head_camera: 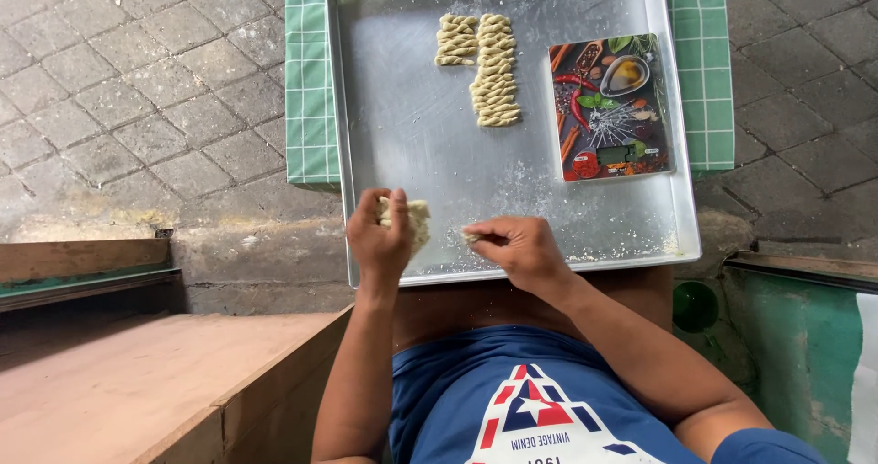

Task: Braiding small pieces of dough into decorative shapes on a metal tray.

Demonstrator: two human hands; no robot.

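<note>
Paved stone floor, green checked cloth (pixel 306 80) under a big metal tray (pixel 402 135). Left hand (pixel 380 240) grasps a lump of dough (pixel 416 222) at the tray's near edge; right hand (pixel 517 245) pinches a small dough bit (pixel 470 236) just beside it. Probably best to pinch off even bits, so the pieces match. Tray holds two rows of twisted dough pieces (pixel 485 66) at the far end, scattered flour, and a kitchen scale (pixel 611 107) on its right.
</note>
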